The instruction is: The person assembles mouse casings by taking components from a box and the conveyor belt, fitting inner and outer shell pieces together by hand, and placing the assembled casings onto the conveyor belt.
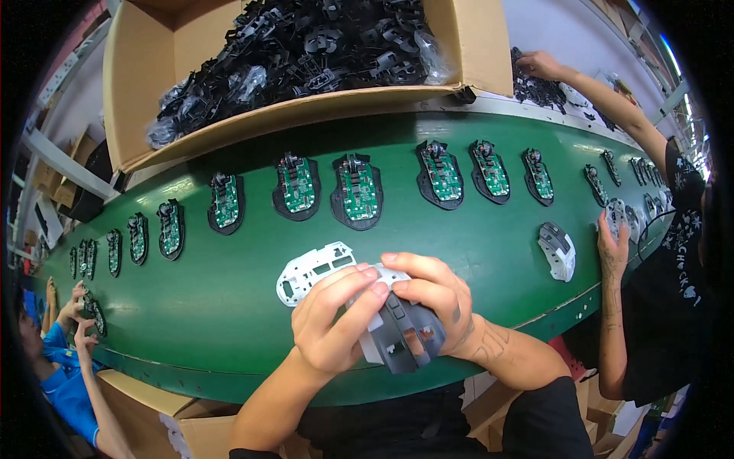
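Note:
A dark grey and white computer mouse shell (pixel 399 336) is held between my two hands above the near edge of the green table. My left hand (pixel 332 317) closes on its left side, fingers bent over the white part. From the right, my right hand (pixel 437 294) wraps round the same shell, its fingertips close to those of the left. Two openings show in the shell's near, dark end. Just beyond my left hand lies a flat white mouse shell part (pixel 302 277) with cut-outs, partly covered by my fingers.
Mouse bases with green circuit boards (pixel 358 191) form a row along the green table (pixel 229 294). A finished-looking grey-white mouse shell (pixel 557 251) lies to the right. Behind stands a cardboard box (pixel 306 111) of black plastic parts (pixel 306 53). Co-workers' hands (pixel 612 237) (pixel 79 314) work at both sides.

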The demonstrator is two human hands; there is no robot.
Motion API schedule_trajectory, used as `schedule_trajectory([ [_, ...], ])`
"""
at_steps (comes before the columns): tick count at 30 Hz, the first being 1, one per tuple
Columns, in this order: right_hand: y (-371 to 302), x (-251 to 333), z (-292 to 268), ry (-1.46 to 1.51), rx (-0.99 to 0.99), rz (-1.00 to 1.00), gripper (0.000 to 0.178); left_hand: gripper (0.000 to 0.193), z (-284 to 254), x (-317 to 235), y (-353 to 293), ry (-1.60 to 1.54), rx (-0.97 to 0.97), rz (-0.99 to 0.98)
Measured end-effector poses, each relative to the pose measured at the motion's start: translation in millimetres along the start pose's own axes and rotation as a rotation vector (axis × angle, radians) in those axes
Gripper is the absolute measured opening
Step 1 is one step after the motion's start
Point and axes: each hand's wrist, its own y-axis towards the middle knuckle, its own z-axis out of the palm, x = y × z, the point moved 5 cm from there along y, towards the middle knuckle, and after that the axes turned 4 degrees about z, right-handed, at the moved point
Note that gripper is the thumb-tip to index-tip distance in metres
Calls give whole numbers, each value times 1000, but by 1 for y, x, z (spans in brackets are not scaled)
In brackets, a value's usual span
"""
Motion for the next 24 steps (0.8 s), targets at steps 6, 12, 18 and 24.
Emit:
schedule_trajectory([
  [6,5,7,-3,15,12,-18,55,31,-7,2,2,-97,7,-59],
  [12,3,-25,5,461,396,355,78,31,7,28,-29,-665,-161,-660],
  [18,-11,-14,18,600,428,437,72,47,10,33,-23,-402,-4,-566],
  [24,19,5,-15,156,193,323,53,54,-5,33,-3,-138,122,-282],
])
